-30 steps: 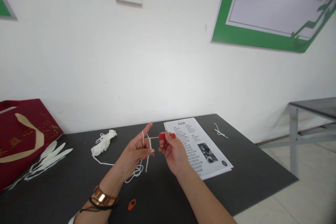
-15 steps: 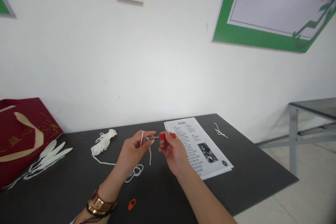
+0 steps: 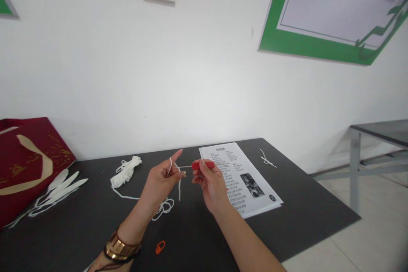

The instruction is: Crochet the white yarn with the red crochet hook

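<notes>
White yarn [image 3: 179, 187] loops over the raised index finger of my left hand [image 3: 164, 177], whose thumb pinches it lower down; its loose end hangs below. My right hand [image 3: 210, 180] grips the red handle of a crochet hook [image 3: 204, 165]. The hook's thin metal shaft points left and reaches the yarn at my left fingers; whether its tip is inside a loop is too small to tell. From under my left wrist the strand runs in loose coils [image 3: 165, 209] and back to a white yarn bundle [image 3: 126, 171] on the dark table.
Printed sheets [image 3: 255, 204] lie beyond my right hand, with a short knotted piece of yarn [image 3: 268, 160] beside them. An orange stitch marker [image 3: 160, 247] rests near the front. At the left are white leaf-shaped pieces [image 3: 65, 187] and a dark red bag [image 3: 35, 153].
My left index finger has lifted away from the thumb, drawing the yarn up with it. The crochet hook's shaft has shifted slightly left and up; my right hand keeps its grip.
</notes>
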Tool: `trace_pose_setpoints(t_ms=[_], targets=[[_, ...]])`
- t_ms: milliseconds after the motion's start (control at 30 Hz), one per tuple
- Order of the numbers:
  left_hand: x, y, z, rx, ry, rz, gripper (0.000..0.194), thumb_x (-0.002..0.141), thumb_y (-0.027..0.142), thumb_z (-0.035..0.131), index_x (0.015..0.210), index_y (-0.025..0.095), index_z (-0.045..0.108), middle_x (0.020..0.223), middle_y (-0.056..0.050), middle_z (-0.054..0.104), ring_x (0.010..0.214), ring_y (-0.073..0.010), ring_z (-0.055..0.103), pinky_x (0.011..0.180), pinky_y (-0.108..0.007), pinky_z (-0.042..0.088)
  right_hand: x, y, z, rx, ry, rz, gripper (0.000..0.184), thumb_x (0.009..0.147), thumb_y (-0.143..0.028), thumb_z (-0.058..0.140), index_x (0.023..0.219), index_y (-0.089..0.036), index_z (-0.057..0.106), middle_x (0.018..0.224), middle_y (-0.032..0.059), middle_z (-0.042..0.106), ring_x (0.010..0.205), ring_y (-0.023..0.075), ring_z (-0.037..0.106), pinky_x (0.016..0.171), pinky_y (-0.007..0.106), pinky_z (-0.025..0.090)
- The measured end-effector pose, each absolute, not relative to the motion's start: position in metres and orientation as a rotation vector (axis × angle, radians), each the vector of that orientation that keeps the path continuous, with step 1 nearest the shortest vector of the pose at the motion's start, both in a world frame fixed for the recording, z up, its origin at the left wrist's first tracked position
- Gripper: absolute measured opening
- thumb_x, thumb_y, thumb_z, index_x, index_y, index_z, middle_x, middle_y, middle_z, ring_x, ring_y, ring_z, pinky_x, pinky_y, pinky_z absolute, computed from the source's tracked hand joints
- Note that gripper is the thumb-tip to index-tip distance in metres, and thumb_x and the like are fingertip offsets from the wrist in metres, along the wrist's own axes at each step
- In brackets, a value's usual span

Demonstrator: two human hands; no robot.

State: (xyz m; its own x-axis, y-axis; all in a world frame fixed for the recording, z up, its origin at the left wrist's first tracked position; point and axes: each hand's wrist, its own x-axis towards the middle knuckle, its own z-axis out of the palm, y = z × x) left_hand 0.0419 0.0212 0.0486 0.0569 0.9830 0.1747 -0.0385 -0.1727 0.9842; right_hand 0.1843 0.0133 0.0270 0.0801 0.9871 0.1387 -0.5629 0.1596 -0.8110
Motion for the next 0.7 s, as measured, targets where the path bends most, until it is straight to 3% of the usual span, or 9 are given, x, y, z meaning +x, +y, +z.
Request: trace_pose_setpoints(t_ms=[167,300,433,700], targets=[[0.043,0.024,0.039,1.202,1.068,1.353,0.054,0.063,0.02,0.074,0.115,0.012,0.062,0.051,0.008,0.047,0.053,-0.0106,0.043,0.063,-0.026,0.038,0.18,0.002,0.022,-0.869,-1.383,0.543,0.015,0.085,-0.022,0.056,0.093,-0.021,0.068,0.084,0.0053,0.067,0.076,0.0181,0.061,0.068,0.033,0.05],[0.04,0.022,0.044,1.019,0.854,1.285,0.058,0.068,0.016,0.071,0.123,0.013,0.055,0.058,0.006,0.05,0.055,-0.0088,0.046,0.064,-0.025,0.039,0.181,-0.004,0.019,-0.785,-1.715,0.147,0.035,0.084,-0.009,0.051,0.112,-0.026,0.062,0.091,0.0076,0.066,0.083,0.0206,0.057,0.072,0.037,0.048],[0.029,0.02,0.054,0.849,0.565,1.099,0.055,0.069,0.005,0.068,0.122,0.013,0.057,0.064,0.003,0.052,0.062,-0.0091,0.05,0.067,-0.024,0.041,0.184,-0.004,0.023,-0.699,-1.611,0.302,0.031,0.084,-0.01,0.054,0.108,-0.028,0.064,0.091,0.0058,0.065,0.082,0.0189,0.058,0.07,0.034,0.049],[0.02,0.024,0.055,0.77,0.402,1.005,0.06,0.07,-0.001,0.059,0.128,0.01,0.051,0.064,0.0,0.05,0.06,-0.0095,0.044,0.058,-0.022,0.038,0.182,0.002,0.029,-0.64,-1.206,0.879,0.012,0.084,-0.024,0.058,0.087,-0.022,0.069,0.077,0.0021,0.063,0.06,0.0128,0.056,0.05,0.025,0.045]])
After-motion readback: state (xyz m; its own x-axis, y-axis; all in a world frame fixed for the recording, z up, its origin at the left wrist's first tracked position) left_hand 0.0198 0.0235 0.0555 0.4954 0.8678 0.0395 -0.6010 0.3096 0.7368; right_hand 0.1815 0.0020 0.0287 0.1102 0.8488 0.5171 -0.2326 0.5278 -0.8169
